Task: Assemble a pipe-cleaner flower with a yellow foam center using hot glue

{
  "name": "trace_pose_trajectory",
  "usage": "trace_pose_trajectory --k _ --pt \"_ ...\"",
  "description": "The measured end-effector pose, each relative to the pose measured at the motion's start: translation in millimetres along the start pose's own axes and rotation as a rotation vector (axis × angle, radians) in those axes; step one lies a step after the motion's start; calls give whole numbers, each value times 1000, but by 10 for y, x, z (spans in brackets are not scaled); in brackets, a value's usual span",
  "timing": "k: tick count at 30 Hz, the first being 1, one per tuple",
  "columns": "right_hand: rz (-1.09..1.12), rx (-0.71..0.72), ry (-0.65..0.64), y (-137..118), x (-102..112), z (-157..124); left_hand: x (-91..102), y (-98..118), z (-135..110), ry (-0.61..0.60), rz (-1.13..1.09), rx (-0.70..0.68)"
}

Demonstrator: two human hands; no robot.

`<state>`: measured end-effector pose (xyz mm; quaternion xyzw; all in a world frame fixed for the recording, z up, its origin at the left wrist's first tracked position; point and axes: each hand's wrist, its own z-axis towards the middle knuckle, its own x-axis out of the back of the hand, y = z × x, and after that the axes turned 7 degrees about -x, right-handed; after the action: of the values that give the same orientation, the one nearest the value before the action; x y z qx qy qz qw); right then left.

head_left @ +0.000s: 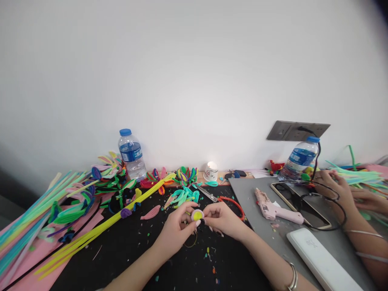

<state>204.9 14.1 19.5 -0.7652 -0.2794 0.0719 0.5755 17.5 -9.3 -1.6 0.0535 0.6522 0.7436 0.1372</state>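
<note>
Between my two hands, over the black mat, is a small round coil with a yellow middle and a pale purple rim, perhaps of pipe cleaner. My left hand pinches it from the left with thumb and fingers. From the other side, the curled fingers of my right hand close on its edge. A thin loop hangs below the coil. Just beyond my hands lie turquoise pipe-cleaner petals, scissors with red handles, and a pink petal to the left.
Long yellow pipe cleaners and a pastel bundle fill the left. Water bottles and a paper cup stand by the wall. Rightward are a pink glue gun, phone, white power bank and another person's hands.
</note>
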Motion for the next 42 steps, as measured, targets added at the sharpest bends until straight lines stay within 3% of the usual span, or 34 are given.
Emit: trace_pose_trajectory --k 14,19,32,42 --pt "-61 -19 20 -21 -43 -7 9 -26 0 21 24 -9" --pt "-9 -14 34 -13 -31 -5 14 14 14 35 -76 7" --pt "88 163 180 42 16 42 66 2 85 64 -208 67" --pt "117 116 157 9 -3 17 52 10 75 81 -212 98"
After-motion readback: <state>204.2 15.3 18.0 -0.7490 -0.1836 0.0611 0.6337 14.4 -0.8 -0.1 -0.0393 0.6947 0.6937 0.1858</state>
